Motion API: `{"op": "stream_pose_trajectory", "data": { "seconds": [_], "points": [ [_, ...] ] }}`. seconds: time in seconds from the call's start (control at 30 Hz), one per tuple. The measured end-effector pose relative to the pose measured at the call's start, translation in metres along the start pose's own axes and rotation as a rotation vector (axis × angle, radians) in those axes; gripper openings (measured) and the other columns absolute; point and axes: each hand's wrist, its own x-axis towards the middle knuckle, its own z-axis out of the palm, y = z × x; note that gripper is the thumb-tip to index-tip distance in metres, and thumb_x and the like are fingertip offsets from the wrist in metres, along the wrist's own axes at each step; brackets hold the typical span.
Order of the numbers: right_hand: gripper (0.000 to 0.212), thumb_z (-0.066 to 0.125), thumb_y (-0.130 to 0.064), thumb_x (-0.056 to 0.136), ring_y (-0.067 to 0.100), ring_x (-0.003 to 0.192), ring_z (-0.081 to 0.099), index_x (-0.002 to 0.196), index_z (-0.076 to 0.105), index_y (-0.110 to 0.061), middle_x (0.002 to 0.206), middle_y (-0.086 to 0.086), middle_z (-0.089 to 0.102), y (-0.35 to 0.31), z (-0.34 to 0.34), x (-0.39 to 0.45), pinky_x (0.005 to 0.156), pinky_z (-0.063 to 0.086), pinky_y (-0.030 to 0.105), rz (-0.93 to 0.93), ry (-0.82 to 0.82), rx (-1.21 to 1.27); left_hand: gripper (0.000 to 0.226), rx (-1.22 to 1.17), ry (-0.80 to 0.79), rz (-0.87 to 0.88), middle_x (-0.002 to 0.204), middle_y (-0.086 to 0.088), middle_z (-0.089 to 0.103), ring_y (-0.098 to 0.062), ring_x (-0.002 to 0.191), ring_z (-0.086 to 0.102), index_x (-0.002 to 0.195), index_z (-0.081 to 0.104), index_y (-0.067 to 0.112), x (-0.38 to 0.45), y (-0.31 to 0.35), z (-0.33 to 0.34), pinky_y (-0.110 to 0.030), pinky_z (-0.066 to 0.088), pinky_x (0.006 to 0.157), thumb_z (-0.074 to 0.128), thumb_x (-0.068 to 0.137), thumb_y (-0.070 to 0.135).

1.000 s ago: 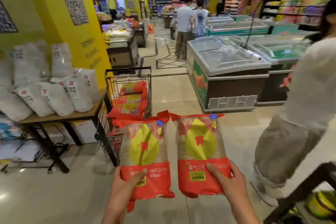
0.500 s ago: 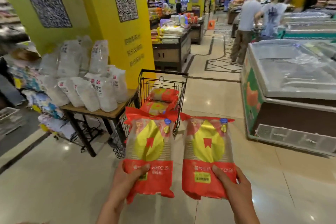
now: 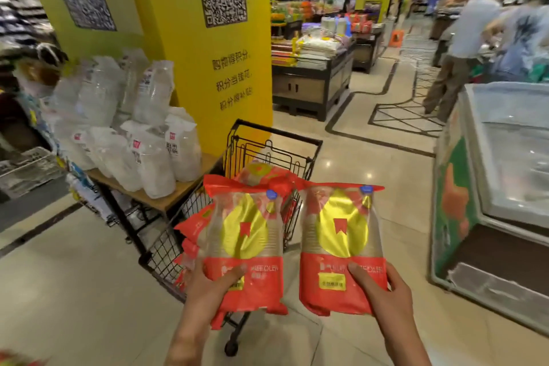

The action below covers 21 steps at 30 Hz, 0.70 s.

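Left hand (image 3: 212, 285) grips left cup pack (image 3: 246, 246) at bottom edge, thumb on front; right hand (image 3: 386, 297) grips right cup pack (image 3: 341, 241) likewise. Packs upright, side by side, over near end of wire cart (image 3: 279, 131). Risk: slick film plus low hold, so pack may tip or slip and miss cart. Since earlier frame: cart nearer, freezer chest (image 3: 505, 187) shifted rightward, grips unchanged.

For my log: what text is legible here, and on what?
"EFOLEN": left pack, gripped by the left hand; first letter blurred.
"FOLEN": right pack, start behind the right hand; yellow sticker unreadable.
"购物得积分", "积分当钱花": yellow pillar; third line unsure.
White bags: red labels unreadable.
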Motion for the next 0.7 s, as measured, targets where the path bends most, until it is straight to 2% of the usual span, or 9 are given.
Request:
{"op": "stream_pose_trajectory", "data": {
  "seconds": [0.13,0.2,0.3,0.4,0.47,0.53,0.57,0.63,0.7],
  "points": [
    [0.037,0.091,-0.026,0.068,0.019,0.072,0.077,0.1,0.073,-0.024,0.084,-0.001,0.079,-0.007,0.016,0.084,0.064,0.059,0.032,0.03,-0.094,0.012,0.095,0.013,0.103,-0.058,0.134,0.0,0.061,-0.029,0.122,0.061,0.122,0.048,0.061,0.059,-0.025,0.03,-0.055,0.055,0.094,0.097,0.041,0.063],
    [0.033,0.09,-0.025,0.07,0.021,0.073,0.076,0.098,0.071,-0.024,0.083,-0.001,0.078,-0.009,0.026,0.129,0.061,0.058,0.031,0.033,-0.157,-0.004,0.104,-0.002,0.149,-0.06,0.135,-0.002,0.061,-0.029,0.121,0.062,0.13,0.046,0.055,0.084,-0.025,0.044,-0.056,0.055,0.094,0.098,0.04,0.06],
    [0.035,0.089,-0.027,0.07,0.029,0.083,0.075,0.1,0.072,-0.022,0.09,0.006,0.078,-0.022,0.04,0.192,0.067,0.063,0.043,0.073,-0.273,-0.004,0.105,-0.077,0.162,-0.093,0.12,-0.006,0.071,-0.028,0.101,0.074,0.135,0.049,0.032,0.089,0.013,0.075,-0.054,0.059,0.088,0.101,0.045,0.046],
    [0.043,0.094,-0.036,0.061,0.029,0.084,0.075,0.096,0.077,-0.018,0.089,0.008,0.078,-0.023,0.051,0.25,0.075,0.063,0.051,0.052,-0.331,-0.087,0.09,-0.099,0.275,-0.138,0.108,-0.008,0.074,-0.03,0.088,0.076,0.132,0.052,0.02,0.104,0.026,0.089,-0.05,0.06,0.084,0.096,0.055,0.033],
    [0.045,0.094,-0.04,0.057,0.03,0.084,0.076,0.092,0.078,-0.018,0.088,0.007,0.078,-0.027,0.065,0.291,0.075,0.062,0.055,0.083,-0.383,-0.108,0.083,-0.14,0.391,-0.156,0.101,-0.008,0.074,-0.031,0.085,0.075,0.125,0.057,0.016,0.115,0.033,0.099,-0.048,0.06,0.083,0.095,0.053,0.034],
    [0.05,0.093,-0.049,0.055,0.03,0.084,0.076,0.093,0.078,-0.02,0.088,0.006,0.079,-0.022,0.082,0.326,0.077,0.062,0.056,0.092,-0.426,-0.153,0.097,-0.195,0.471,-0.172,0.102,-0.011,0.076,-0.032,0.085,0.076,0.124,0.06,0.016,0.123,0.033,0.103,-0.052,0.06,0.083,0.101,0.041,0.045],
    [0.055,0.092,-0.054,0.054,0.031,0.084,0.076,0.095,0.077,-0.02,0.089,0.006,0.079,-0.02,0.092,0.338,0.077,0.062,0.056,0.096,-0.449,-0.177,0.102,-0.214,0.508,-0.194,0.103,-0.011,0.077,-0.031,0.085,0.077,0.124,0.062,0.015,0.125,0.032,0.105,-0.05,0.062,0.08,0.1,0.035,0.049],
    [0.06,0.09,-0.056,0.052,0.032,0.082,0.076,0.095,0.077,-0.016,0.087,0.008,0.079,-0.014,0.114,0.36,0.075,0.062,0.056,0.113,-0.512,-0.202,0.098,-0.25,0.566,-0.206,0.098,-0.013,0.078,-0.028,0.078,0.078,0.121,0.065,0.009,0.132,0.031,0.104,-0.037,0.062,0.065,0.098,0.035,0.044],
    [0.053,0.091,-0.051,0.055,0.031,0.08,0.075,0.091,0.076,-0.015,0.086,0.008,0.078,-0.011,0.139,0.378,0.077,0.062,0.053,0.123,-0.557,-0.26,0.096,-0.248,0.596,-0.245,0.093,-0.017,0.078,-0.03,0.073,0.077,0.117,0.067,0.003,0.144,0.031,0.106,-0.031,0.059,0.053,0.096,0.034,0.04]
  ]
}}
